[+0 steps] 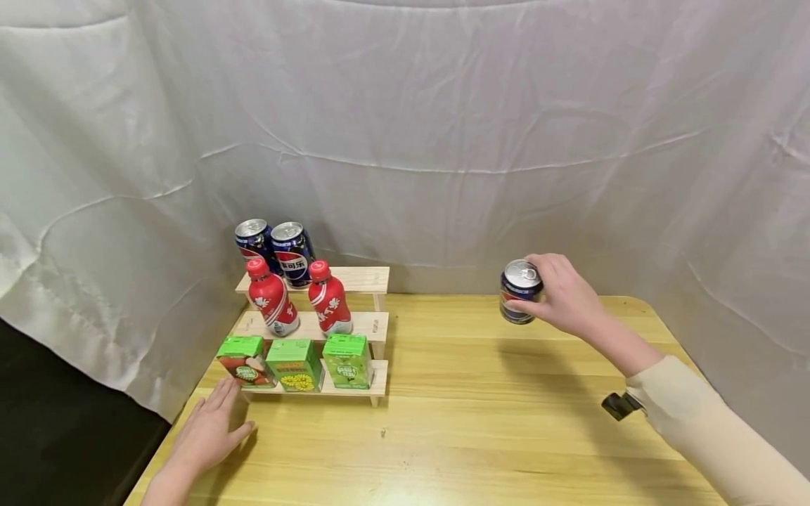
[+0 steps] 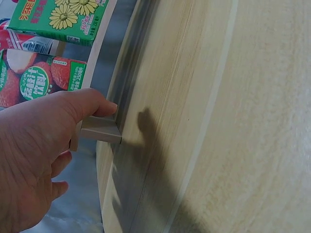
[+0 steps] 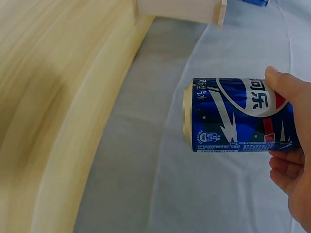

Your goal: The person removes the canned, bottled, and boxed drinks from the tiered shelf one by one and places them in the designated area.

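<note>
My right hand (image 1: 563, 295) grips a blue cola can (image 1: 514, 287) above the right part of the table; in the right wrist view the can (image 3: 233, 116) lies sideways across the picture, thumb on one side and fingers on the other. At the left, my left hand (image 1: 205, 436) is by the front left end of a three-tier wooden shelf (image 1: 367, 327), its fingers extended and thumb apart. The left wrist view has the thumb in front of the shelf's end, beside a lychee juice box (image 2: 41, 80); whether it touches the wood I cannot tell.
Two cola cans (image 1: 292, 256) stand on the top tier. Two red bottles (image 1: 330, 302) occupy the middle one. Green juice boxes (image 1: 348, 365) line the bottom tier. Grey cloth (image 1: 443, 140) hangs behind the wooden table (image 1: 443, 422) and along its sides.
</note>
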Motion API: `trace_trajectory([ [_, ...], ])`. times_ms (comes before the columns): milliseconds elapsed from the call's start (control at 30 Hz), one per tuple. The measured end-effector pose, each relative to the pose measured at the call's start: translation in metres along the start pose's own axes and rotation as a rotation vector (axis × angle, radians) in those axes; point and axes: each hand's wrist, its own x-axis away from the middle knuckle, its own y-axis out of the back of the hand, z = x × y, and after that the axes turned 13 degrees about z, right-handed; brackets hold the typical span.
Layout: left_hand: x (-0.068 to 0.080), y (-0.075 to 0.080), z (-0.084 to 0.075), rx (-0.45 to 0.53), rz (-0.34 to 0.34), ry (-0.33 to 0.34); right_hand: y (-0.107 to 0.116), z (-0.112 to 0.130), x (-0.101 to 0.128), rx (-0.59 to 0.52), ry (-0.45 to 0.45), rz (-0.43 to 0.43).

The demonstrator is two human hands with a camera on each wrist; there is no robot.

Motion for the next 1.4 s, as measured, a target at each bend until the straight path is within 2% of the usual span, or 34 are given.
trace_trajectory([
  [267,-0.001,0.000,0.000,0.000,-0.004,-0.001,0.001,-0.027,0.025,-0.020,-0.072,0.008],
  [467,-0.001,0.000,0.002,0.003,-0.011,0.001,-0.006,-0.046,0.038,-0.038,-0.089,0.024],
  [733,0.001,-0.001,0.001,0.009,-0.009,-0.001,-0.019,-0.069,0.055,-0.055,-0.162,0.049],
  [1400,0.000,-0.002,0.000,0.006,-0.031,-0.012,-0.040,-0.113,0.079,-0.119,-0.291,0.182],
])
